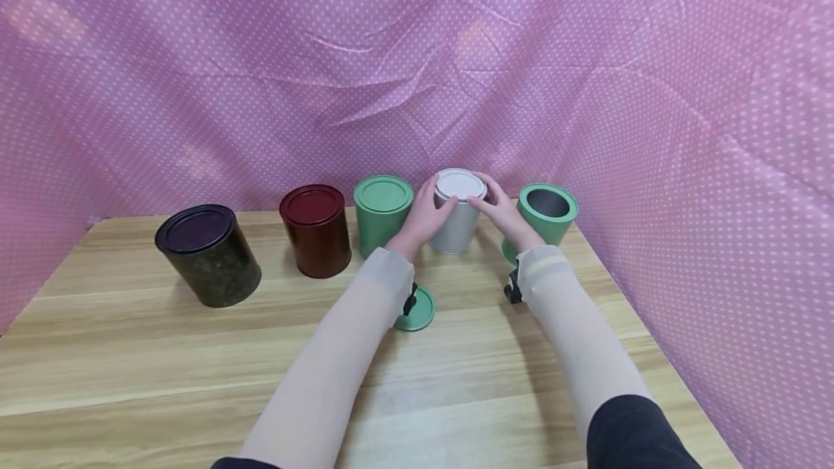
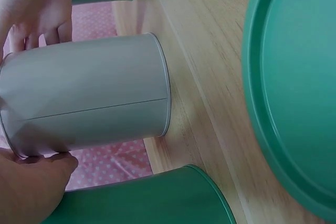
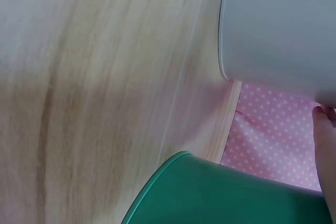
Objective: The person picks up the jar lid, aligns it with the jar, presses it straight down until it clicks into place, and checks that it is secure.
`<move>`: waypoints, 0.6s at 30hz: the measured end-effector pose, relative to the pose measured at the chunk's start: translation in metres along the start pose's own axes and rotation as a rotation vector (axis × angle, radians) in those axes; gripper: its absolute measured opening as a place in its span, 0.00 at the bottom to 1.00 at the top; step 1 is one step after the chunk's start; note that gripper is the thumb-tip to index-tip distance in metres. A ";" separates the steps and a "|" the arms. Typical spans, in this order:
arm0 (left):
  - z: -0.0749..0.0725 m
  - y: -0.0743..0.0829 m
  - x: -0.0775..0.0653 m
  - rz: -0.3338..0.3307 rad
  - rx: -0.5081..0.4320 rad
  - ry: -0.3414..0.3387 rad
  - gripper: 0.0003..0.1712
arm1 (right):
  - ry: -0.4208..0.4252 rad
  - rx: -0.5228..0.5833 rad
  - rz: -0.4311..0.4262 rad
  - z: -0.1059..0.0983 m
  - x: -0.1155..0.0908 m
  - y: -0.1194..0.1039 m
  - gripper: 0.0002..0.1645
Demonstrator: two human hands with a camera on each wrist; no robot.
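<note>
A light grey paint can (image 1: 454,226) with a white lid (image 1: 460,184) stands near the table's back edge. From its left side my left hand (image 1: 426,216) grips the can's top, thumb at the front of the rim. On the opposite side my right hand (image 1: 504,216) holds it the same way. The left wrist view shows the can's grey side (image 2: 89,93) with a thin seam, a hand on each side of its upper end. In the right wrist view the can (image 3: 278,30) appears at the upper right, with fingers (image 3: 324,145) at its side.
Left of the grey can stand a lidded green can (image 1: 381,219), a dark red can (image 1: 317,237) and a black can (image 1: 218,266). A green can with an open top (image 1: 554,226) is at the right. A green lid (image 1: 420,313) lies under my left forearm. Pink dotted cloth (image 1: 417,78) hangs behind.
</note>
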State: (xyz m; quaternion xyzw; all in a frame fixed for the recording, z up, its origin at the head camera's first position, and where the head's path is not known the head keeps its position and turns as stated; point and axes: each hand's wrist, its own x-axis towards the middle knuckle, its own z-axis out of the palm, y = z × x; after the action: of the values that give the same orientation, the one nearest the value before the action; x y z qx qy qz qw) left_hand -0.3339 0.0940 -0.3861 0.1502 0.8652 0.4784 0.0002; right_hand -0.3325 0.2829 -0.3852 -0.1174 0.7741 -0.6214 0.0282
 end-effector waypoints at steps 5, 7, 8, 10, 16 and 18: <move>0.000 0.003 -0.001 -0.020 0.031 0.011 0.41 | -0.024 -0.026 -0.009 0.006 -0.010 -0.016 0.37; 0.000 0.004 -0.001 -0.024 0.029 0.014 0.41 | -0.030 -0.023 -0.014 0.007 -0.010 -0.016 0.37; 0.000 0.004 -0.001 -0.026 0.030 0.014 0.41 | -0.033 -0.024 -0.014 0.007 -0.010 -0.016 0.37; 0.000 0.005 -0.002 -0.028 0.030 0.014 0.42 | -0.031 -0.021 -0.014 0.006 -0.007 -0.013 0.37; 0.001 0.006 -0.001 -0.051 0.033 0.019 0.42 | -0.025 -0.043 -0.004 0.001 0.003 0.004 0.36; 0.002 0.006 0.000 -0.063 0.026 0.025 0.42 | -0.040 -0.034 0.017 0.000 0.003 0.002 0.36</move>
State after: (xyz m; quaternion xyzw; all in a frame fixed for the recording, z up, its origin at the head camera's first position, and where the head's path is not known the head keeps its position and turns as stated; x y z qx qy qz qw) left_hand -0.3317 0.0988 -0.3821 0.1170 0.8755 0.4688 0.0024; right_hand -0.3355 0.2827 -0.3870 -0.1234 0.7847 -0.6056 0.0470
